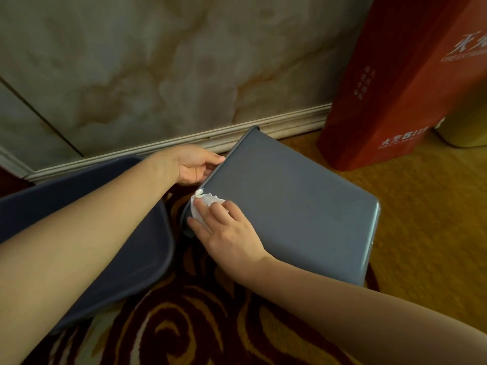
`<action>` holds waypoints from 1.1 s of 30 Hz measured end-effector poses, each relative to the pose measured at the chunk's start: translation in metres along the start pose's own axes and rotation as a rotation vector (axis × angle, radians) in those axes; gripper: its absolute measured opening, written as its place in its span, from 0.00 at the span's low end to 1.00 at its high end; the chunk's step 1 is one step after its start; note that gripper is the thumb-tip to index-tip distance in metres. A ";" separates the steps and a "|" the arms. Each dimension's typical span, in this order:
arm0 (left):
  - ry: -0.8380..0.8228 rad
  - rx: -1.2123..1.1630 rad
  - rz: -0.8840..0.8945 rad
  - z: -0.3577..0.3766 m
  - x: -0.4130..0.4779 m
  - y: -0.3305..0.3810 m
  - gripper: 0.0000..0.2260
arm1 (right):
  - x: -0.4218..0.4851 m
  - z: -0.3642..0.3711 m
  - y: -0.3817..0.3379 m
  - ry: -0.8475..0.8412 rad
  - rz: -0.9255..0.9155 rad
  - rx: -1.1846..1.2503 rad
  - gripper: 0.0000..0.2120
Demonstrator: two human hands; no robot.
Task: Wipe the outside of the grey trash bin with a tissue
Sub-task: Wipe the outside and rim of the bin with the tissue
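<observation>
Grey trash bin (290, 206) lies tipped on its side on the carpet (200, 320), one broad flat wall facing up. Material looks like smooth moulded plastic, matte blue-grey, rectangular with rounded corners and a thin rolled rim along the edge nearest the hands.

Right hand (226, 230) rests palm-down on the upper wall near the rim corner. Its fingers (204, 210) are extended and slightly spread, pressing a crumpled white tissue (204, 204) flat against the plastic. The tissue is soft and wrinkled, bunched under the fingertips, and overlaps the rim edge a little.

Left hand (193, 165) sits just beyond the right fingers, at the bin's rim. Its fingers are curled, thumb on top of the rim edge, the others tucked below it; grip on the rim seems light, and whether the lower fingers reach inside the opening cannot be told.

Beneath the left forearm lies a second container (126, 222), darker blue-grey, smooth plastic, rounded rectangular rim, just beside the bin's open end.

Carpet under the hands: short pile, dark red with gold swirl pattern. Past the left fingers runs a pale ridged skirting board (163, 147) below a wall (158, 61) of glossy, marble-veined panels, cream and beige. Beyond the bin's far side, well away from the right fingers, stands a red paper bag (395, 88), matte with white printed characters.
</observation>
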State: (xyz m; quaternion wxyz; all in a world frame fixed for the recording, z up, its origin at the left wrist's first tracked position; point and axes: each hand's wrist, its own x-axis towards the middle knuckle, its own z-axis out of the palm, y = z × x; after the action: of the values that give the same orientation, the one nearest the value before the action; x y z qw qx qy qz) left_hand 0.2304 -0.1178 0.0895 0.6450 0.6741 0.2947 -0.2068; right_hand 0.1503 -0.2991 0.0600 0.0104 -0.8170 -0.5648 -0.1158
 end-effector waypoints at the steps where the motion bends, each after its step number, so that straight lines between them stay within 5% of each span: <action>1: 0.003 -0.014 0.008 0.001 0.003 0.000 0.05 | -0.002 0.005 0.001 -0.020 0.011 -0.017 0.20; 7: -0.051 -0.072 -0.027 0.003 0.010 0.002 0.10 | -0.080 0.010 0.024 0.158 0.162 0.163 0.16; 13: -0.105 -0.009 -0.035 0.002 0.012 0.014 0.08 | -0.180 0.001 0.063 0.237 0.534 0.239 0.18; 17: -0.039 0.064 0.011 0.024 0.022 0.041 0.08 | -0.193 -0.003 0.104 0.193 0.725 0.261 0.17; 21: 0.078 0.170 0.027 0.055 0.037 0.067 0.20 | -0.178 -0.004 0.153 0.190 0.916 0.359 0.15; 24: 0.175 0.188 0.061 0.071 0.044 0.076 0.19 | -0.152 -0.005 0.157 0.301 0.868 0.332 0.13; 29: 0.291 0.155 0.077 0.080 0.052 0.075 0.20 | -0.096 0.009 0.112 0.297 0.470 0.318 0.12; 33: 0.401 0.056 0.125 0.082 0.051 0.067 0.17 | -0.122 0.011 0.134 0.355 0.683 0.366 0.13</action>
State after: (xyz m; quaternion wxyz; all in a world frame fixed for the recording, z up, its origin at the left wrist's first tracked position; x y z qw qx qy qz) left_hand 0.3211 -0.1919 0.0995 0.5660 0.7364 0.3689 -0.0362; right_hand 0.2352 -0.4585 0.0398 0.2901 -0.9092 -0.2624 -0.1425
